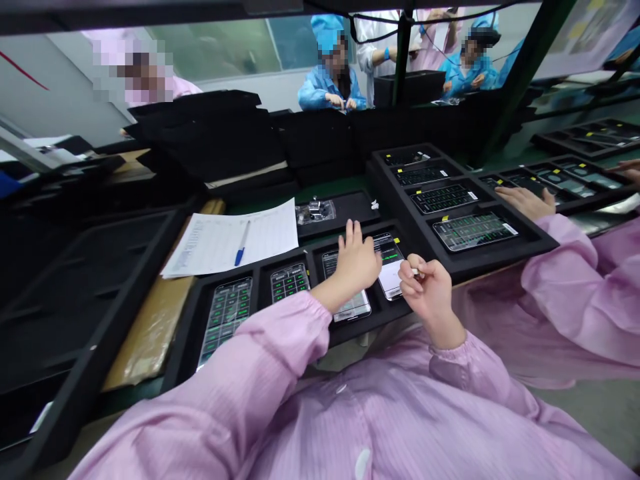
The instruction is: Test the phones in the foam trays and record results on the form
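Note:
Fingers stretched, my left hand (pixel 356 261) is over a phone (pixel 354 308) whose lower screen shows a pale panel; whether it touches the glass I cannot tell. To its right lies another lit phone (pixel 391 279) with a white area on its screen and a yellow tab. Beside that phone, my right hand (pixel 431 293) is closed in a pinch on a small white piece (pixel 415 271), too small to name. Both phones sit in compartments of a black foam tray (pixel 260 287), along with two more phones showing green-marked grids, one (pixel 227 313) at the left end.
A printed sheet (pixel 215 237) with a blue pen (pixel 242 247) lies behind the tray. A small plastic bag (pixel 316 211) rests on a black tray. At right, another phone tray (pixel 440 200) stands near a co-worker's hand (pixel 527 201). Black trays (pixel 210 140) are stacked at the back.

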### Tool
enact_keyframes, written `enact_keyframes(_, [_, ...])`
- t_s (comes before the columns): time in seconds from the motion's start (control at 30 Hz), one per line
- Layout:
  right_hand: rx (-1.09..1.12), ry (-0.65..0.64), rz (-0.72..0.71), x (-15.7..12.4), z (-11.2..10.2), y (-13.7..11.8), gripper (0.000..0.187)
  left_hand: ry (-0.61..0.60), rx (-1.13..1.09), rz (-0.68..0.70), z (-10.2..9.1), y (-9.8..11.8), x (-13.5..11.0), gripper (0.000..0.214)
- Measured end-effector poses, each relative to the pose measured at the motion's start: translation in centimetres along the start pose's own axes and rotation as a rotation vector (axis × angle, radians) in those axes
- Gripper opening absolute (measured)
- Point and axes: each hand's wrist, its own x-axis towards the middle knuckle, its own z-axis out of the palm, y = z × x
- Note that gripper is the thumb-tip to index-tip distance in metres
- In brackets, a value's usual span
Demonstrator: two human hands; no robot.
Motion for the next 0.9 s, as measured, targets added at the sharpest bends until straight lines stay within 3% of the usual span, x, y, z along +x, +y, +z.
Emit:
enact_keyframes(0.17, [0.058, -0.245, -0.001, -0.4, -0.8, 0.0, 0.029, -0.014, -0.044, -0.103, 2.0, -0.3, 3.4, 0.018])
enact_keyframes(0.3, [0.076, -0.443, 0.004, -0.7, -1.3, 0.2, 0.031, 0.026, -0.195, -0.164, 1.3, -0.7, 4.0, 0.014])
enact_keyframes(0.4, [0.071, -0.539, 0.005, -0.7, -1.5, 0.4, 0.036, 0.071, -0.390, -0.191, 0.8, -0.1, 3.3, 0.018])
enact_keyframes(0.53, [0.061, -0.585, 0.003, -0.9, -1.2, 0.3, 0.038, 0.014, -0.720, -0.209, 2.4, 1.4, 0.3, 0.035])
enact_keyframes(0.63, [0.050, -0.544, 0.018, -1.9, -0.5, -0.3, 0.023, -0.016, -0.902, -0.198, 3.5, 1.8, -1.5, 0.048])
enact_keyframes(0.7, [0.043, -0.483, 0.099, -2.8, 0.0, -0.6, 0.013, 0.028, -1.000, -0.201, 2.9, 1.6, -1.9, 0.048])
enact_keyframes(0.8, [-0.009, -0.336, 0.302, -3.7, 0.9, -0.2, 0.016, 0.120, -1.120, -0.197, 0.3, 1.1, -1.6, 0.049])
enact_keyframes(0.9, [-0.147, -0.089, 0.273, -3.7, 1.9, 1.1, 0.027, 0.169, -1.197, -0.176, -2.5, 1.3, -1.8, 0.051])
